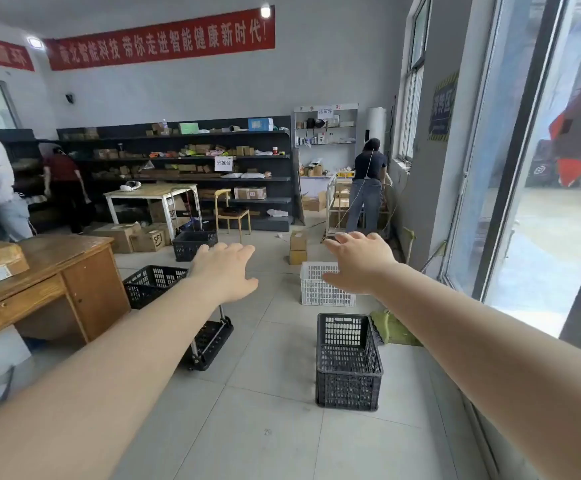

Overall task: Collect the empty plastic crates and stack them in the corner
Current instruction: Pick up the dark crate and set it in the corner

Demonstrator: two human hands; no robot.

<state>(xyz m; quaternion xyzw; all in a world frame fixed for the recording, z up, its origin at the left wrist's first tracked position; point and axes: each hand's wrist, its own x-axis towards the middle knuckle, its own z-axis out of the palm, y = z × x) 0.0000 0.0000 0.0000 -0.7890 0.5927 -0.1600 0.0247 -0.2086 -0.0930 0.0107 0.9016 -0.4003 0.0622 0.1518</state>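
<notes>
Wooden desk (pixel 50 271): landmark for all positions below; stands at the left edge of the view, with a cardboard parcel on its top.
Near black crate (pixel 347 362): well to the right of the desk and closer to the camera; stands upright on the floor tiles, appears empty; rectangular, perforated walls, long axis running away from the viewer.
White crate (pixel 320 289): right of the desk and beyond the near black crate, well apart from it; upright, latticed, partly hidden behind the right hand; contents not visible.
Black crate by desk (pixel 154 284): just beside the desk's right end, partly behind the left forearm; open top, looks empty.
Far black crate (pixel 192 244): beyond the desk, near a white-legged table; upright, interior not readable.
Left hand (pixel 225 271): extended forward, fingers spread, holding nothing.
Right hand (pixel 360 261): extended forward, fingers spread, holding nothing; overlaps the white crate in view, though actual contact cannot be confirmed.
Deciding relation: the near black crate lies below and between the outstretched arms, nearer the right arm; a two-handed lift would probably take it by its short ends.
</notes>
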